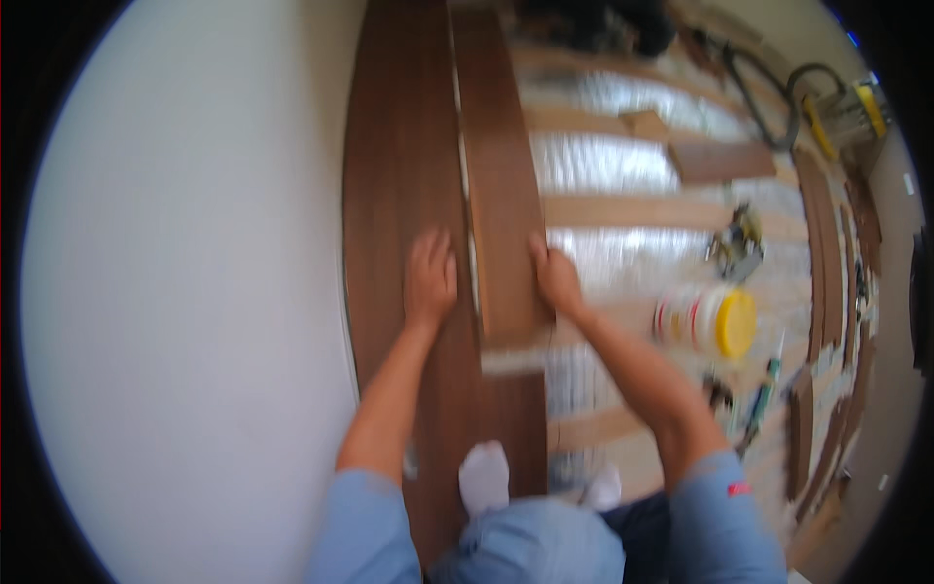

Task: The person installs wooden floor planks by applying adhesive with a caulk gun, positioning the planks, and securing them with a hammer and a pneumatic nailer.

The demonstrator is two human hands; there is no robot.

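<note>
A brown wooden floor plank lies lengthwise ahead of me, with a narrow pale gap along its left side and another at its near end. My right hand grips its right edge close to that end, thumb on top and the other fingers curled out of sight at the edge. My left hand lies flat, fingers stretched out, on the laid brown floorboards to the left of the gap. Another laid board runs on below the plank's near end, beside my white-socked foot.
A white wall rises along the left. Pale wooden battens cross silvery foil at right. On them are a yellow-lidded white bucket, a power tool, a caulking gun and a board offcut. More planks lie farther right.
</note>
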